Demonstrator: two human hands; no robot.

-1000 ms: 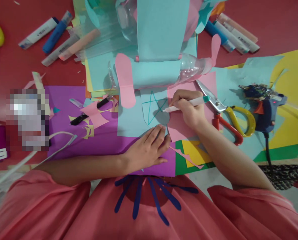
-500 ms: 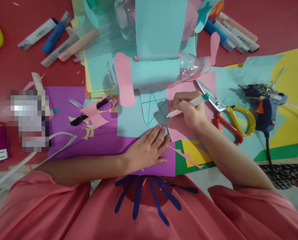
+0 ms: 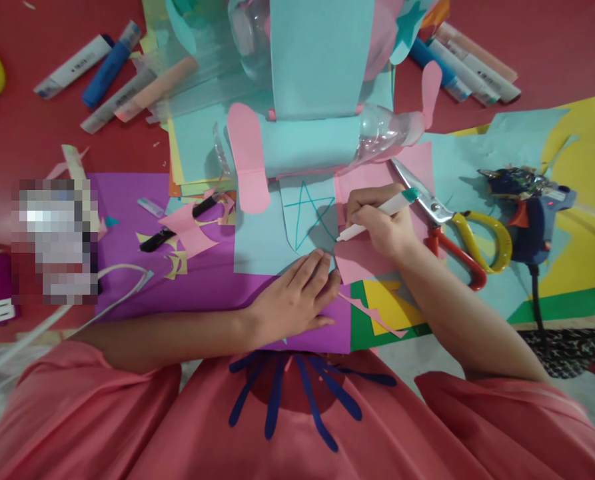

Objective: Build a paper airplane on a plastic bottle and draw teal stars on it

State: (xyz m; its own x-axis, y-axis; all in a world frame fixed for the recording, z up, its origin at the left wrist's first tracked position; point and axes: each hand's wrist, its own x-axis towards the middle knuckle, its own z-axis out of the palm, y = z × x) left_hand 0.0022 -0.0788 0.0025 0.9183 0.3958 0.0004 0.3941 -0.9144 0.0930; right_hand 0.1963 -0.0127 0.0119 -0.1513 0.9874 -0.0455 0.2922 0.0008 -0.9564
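Observation:
My right hand grips a white marker with a green end, its tip at the lower right of a star drawn in green lines. The star is on light blue paper. My left hand lies flat, fingers stretched out, its fingertips on the lower edge of that paper and its palm over a purple sheet. Pink paper lies under my right hand. Just beyond the star is a plastic bottle wrapped in light blue paper, with pink paper blades at its ends.
Scissors with yellow and red handles lie right of my right hand, and a blue glue gun beyond them. Markers lie at the upper left, more markers at the upper right. Paper scraps and a black pen are on the left.
The marker tip and my right hand have shifted slightly right and down, and the line at the star's lower right is a little longer. My left hand stays in place.

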